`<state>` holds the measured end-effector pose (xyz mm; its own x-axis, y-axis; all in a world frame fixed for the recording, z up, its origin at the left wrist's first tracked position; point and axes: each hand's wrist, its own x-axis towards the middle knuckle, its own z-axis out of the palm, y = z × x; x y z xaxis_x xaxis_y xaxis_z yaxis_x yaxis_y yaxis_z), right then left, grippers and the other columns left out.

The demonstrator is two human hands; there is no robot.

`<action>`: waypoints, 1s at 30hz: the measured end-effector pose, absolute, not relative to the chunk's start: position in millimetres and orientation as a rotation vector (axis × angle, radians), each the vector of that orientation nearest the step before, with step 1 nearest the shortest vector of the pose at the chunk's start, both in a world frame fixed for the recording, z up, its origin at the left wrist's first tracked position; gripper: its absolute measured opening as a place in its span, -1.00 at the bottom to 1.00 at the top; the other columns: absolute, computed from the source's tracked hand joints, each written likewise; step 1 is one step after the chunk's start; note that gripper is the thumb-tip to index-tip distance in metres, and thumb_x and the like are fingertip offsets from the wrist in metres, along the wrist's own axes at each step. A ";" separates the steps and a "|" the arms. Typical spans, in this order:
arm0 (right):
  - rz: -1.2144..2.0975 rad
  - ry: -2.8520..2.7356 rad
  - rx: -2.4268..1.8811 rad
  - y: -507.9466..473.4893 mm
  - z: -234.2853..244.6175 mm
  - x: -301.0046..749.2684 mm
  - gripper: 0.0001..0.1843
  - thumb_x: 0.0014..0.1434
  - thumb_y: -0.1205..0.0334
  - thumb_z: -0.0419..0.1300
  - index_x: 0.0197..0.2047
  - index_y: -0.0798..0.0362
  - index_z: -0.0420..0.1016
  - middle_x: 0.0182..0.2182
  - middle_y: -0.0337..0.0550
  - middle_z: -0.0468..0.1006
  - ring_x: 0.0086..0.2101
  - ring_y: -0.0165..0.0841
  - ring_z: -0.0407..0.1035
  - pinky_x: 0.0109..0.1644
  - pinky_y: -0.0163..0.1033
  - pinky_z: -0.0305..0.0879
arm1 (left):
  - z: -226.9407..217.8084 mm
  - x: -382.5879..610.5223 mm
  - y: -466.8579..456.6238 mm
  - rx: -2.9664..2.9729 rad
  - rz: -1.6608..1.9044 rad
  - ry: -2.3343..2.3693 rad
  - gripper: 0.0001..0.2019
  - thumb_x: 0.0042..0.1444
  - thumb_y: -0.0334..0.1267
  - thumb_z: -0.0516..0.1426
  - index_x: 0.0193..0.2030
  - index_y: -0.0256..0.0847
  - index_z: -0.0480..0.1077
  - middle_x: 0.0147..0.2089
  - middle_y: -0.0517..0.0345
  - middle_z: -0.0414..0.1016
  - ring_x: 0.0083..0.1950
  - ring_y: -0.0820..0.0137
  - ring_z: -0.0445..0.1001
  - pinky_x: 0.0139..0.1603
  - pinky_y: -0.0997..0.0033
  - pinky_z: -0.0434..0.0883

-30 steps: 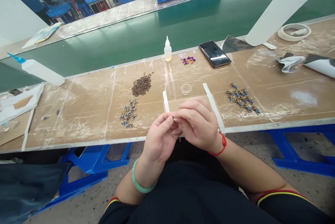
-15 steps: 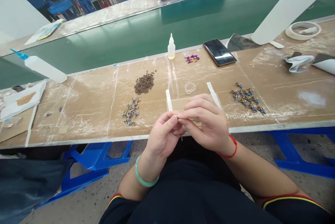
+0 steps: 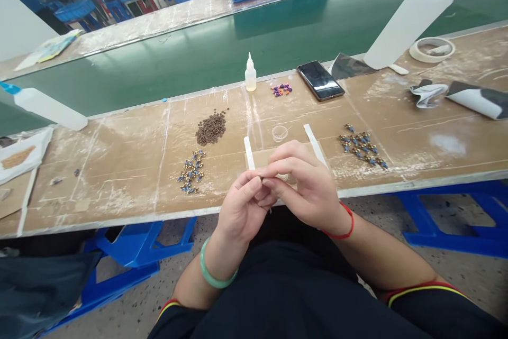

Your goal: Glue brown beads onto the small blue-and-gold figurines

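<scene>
My left hand point(image 3: 244, 207) and my right hand point(image 3: 304, 183) meet at the fingertips over the table's front edge. Both are closed in a pinch; what lies between the fingers is too small and hidden to name. Behind them is a cardboard piece point(image 3: 260, 158) with a white strip point(image 3: 248, 153) on its left and another white strip point(image 3: 314, 143) on its right. Beyond it sits a small clear round dish point(image 3: 280, 134). Small blue-and-gold pieces point(image 3: 191, 172) lie left of my hands, and a similar group point(image 3: 361, 146) lies to the right. A heap of small brown discs point(image 3: 211, 128) is farther back.
A small dropper bottle point(image 3: 250, 73), purple-and-orange bits point(image 3: 281, 89) and a phone point(image 3: 320, 81) line the back edge. Large white bottles stand tilted at left point(image 3: 50, 109) and right point(image 3: 413, 24), near a tape roll point(image 3: 432, 49). A green belt point(image 3: 190, 58) runs behind; blue stools point(image 3: 138, 244) are below.
The whole view has shifted, so the table's things appear farther left. My hands stay pinched together at the fingertips, with only slight finger movement.
</scene>
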<state>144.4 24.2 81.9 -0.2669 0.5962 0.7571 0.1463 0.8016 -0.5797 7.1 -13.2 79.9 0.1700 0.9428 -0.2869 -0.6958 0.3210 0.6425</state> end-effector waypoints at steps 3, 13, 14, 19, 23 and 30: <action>0.406 -1.826 -0.577 25.1 83.0 144.2 -0.88 0.32 0.42 0.21 -0.16 0.02 0.53 -0.30 -0.16 0.51 -0.25 -0.33 0.38 -0.15 -0.15 0.41 | 80.7 8.0 -13.2 0.366 1.230 0.732 -0.61 -0.20 -0.13 0.49 -0.52 -0.26 0.39 -0.57 0.35 0.09 -0.50 0.60 0.01 -0.49 0.56 0.11; 0.278 -1.895 -0.585 27.3 79.9 147.0 -0.87 0.32 0.43 0.22 -0.15 0.04 0.56 -0.29 -0.14 0.56 -0.24 -0.29 0.39 -0.11 -0.09 0.43 | 79.7 6.6 -14.4 0.390 1.242 0.770 -0.61 -0.11 -0.11 0.45 -0.52 -0.28 0.36 -0.56 0.34 0.12 -0.51 0.62 0.04 -0.52 0.60 0.11; 0.267 -1.904 -0.583 27.3 80.2 147.2 -0.87 0.32 0.42 0.21 -0.15 0.03 0.56 -0.29 -0.14 0.56 -0.23 -0.29 0.40 -0.10 -0.08 0.43 | 79.4 6.0 -14.3 0.400 1.243 0.780 -0.60 -0.10 -0.10 0.45 -0.53 -0.27 0.34 -0.56 0.34 0.10 -0.51 0.62 0.04 -0.52 0.60 0.11; 0.290 -1.894 -0.608 24.4 81.9 147.2 -0.87 0.32 0.41 0.22 -0.16 0.02 0.58 -0.30 -0.15 0.56 -0.22 -0.28 0.40 -0.11 -0.09 0.46 | 78.3 5.4 -13.4 0.426 1.249 0.807 -0.54 -0.15 -0.09 0.47 -0.56 -0.25 0.28 -0.57 0.37 0.06 -0.53 0.63 0.00 -0.55 0.61 0.05; 0.331 -1.854 -0.646 19.7 79.3 144.9 -0.87 0.32 0.41 0.23 -0.12 0.02 0.55 -0.28 -0.15 0.56 -0.21 -0.30 0.43 -0.13 -0.13 0.47 | 79.6 9.0 -14.4 0.437 1.283 0.820 -0.53 -0.15 -0.08 0.46 -0.58 -0.25 0.26 -0.61 0.38 0.04 -0.55 0.64 -0.02 -0.56 0.59 0.03; 0.336 -1.796 -0.615 16.2 73.9 142.1 -0.84 0.28 0.46 0.26 -0.11 0.05 0.49 -0.29 -0.16 0.54 -0.26 -0.35 0.43 -0.17 -0.21 0.45 | 86.7 16.7 -17.1 0.438 1.363 0.880 -0.54 -0.13 -0.13 0.44 -0.61 -0.24 0.22 -0.62 0.37 0.06 -0.56 0.64 0.02 -0.55 0.58 0.04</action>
<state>142.1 16.2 73.9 -0.2121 0.5644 0.7978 0.2376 0.8216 -0.5181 16.7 -17.1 86.7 -0.0336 0.9577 -0.2857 -0.6547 0.1949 0.7304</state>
